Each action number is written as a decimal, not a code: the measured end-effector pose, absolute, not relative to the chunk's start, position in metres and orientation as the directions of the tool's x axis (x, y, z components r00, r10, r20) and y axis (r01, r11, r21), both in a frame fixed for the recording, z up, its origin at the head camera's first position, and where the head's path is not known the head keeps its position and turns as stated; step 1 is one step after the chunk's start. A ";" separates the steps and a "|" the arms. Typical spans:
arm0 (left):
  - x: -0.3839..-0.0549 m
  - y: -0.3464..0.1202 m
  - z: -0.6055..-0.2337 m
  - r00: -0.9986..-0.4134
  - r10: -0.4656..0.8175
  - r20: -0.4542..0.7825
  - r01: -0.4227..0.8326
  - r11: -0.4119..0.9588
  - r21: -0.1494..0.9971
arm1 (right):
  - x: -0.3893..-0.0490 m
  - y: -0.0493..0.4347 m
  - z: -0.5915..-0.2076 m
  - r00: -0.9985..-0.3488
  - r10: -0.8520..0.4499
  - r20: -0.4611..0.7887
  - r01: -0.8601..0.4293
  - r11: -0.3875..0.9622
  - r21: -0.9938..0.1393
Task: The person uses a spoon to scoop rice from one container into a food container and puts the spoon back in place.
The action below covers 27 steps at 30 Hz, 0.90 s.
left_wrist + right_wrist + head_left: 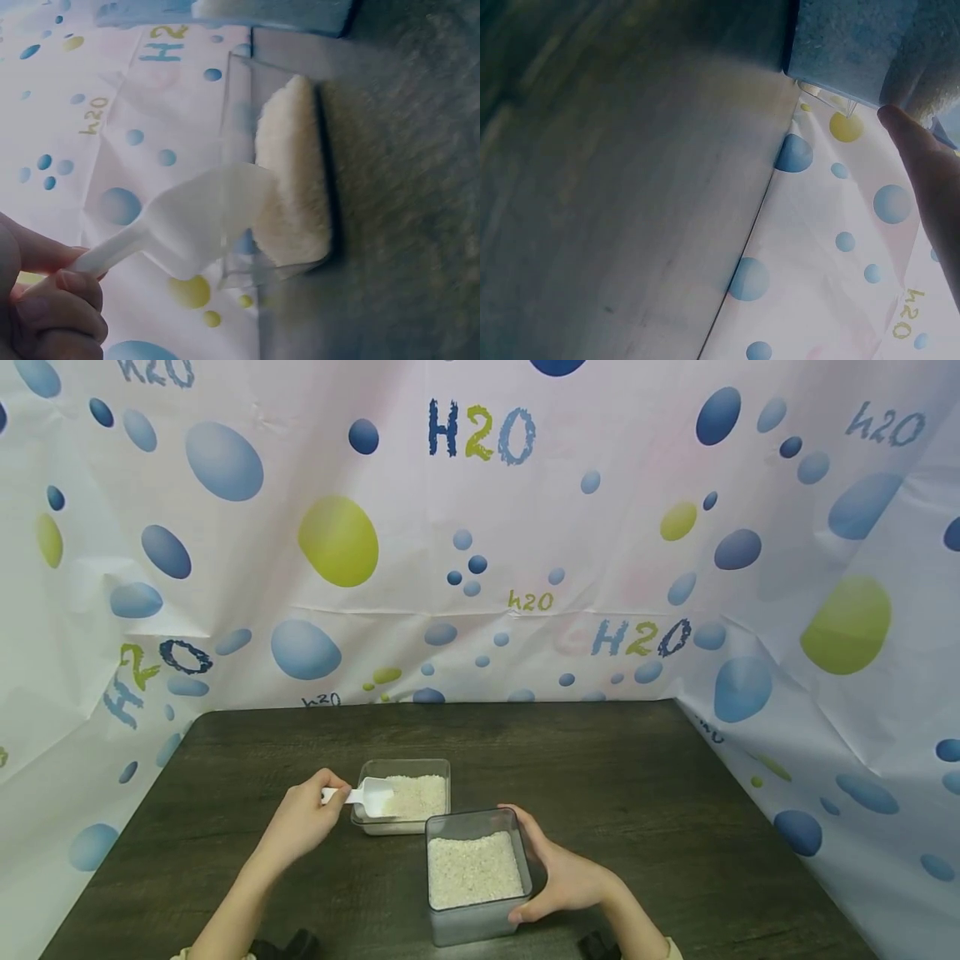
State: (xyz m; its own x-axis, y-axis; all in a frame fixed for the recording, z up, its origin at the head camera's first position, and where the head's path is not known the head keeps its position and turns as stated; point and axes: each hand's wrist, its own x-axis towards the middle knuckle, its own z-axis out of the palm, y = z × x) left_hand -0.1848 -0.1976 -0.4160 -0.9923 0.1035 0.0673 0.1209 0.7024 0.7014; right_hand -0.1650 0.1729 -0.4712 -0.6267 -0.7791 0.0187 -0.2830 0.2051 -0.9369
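Note:
My left hand (pixel 306 817) pinches the handle of a white plastic scoop (pixel 375 797) between thumb and fingers. The scoop's bowl hangs over the left part of a small clear container (pixel 448 768), where white rice (pixel 422 797) lies heaped. In the left wrist view the scoop (pixel 202 217) overlaps the clear wall. Nearer to me stands a taller grey see-through container (pixel 471 927), nearly full of rice (pixel 476 870). My right hand (pixel 558 872) grips its right side, thumb at the near corner and fingers round the far one. The right wrist view shows the thumb (pixel 911 139) against this container.
Both containers stand on a dark wood-grain table (pixel 637 777). A white sheet (pixel 450 527) with blue and green spots and H2O lettering hangs behind the table and along both its sides. Dark wrist gear (pixel 600 946) shows at the bottom edge.

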 end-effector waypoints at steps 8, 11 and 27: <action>-0.179 -0.201 -0.402 -0.992 0.101 0.074 0.125 0.761 0.637 | -0.165 0.173 -0.472 -0.630 -0.776 0.010 -0.275 0.211 -0.938; -0.175 -0.201 -0.397 -0.990 0.099 0.104 0.142 0.777 0.613 | -0.165 0.173 -0.472 -0.630 -0.777 0.013 -0.275 0.207 -0.939; -0.164 -0.192 -0.393 -0.948 0.002 0.318 0.229 0.698 0.679 | -0.165 0.173 -0.470 -0.636 -0.771 0.006 -0.269 0.214 -0.939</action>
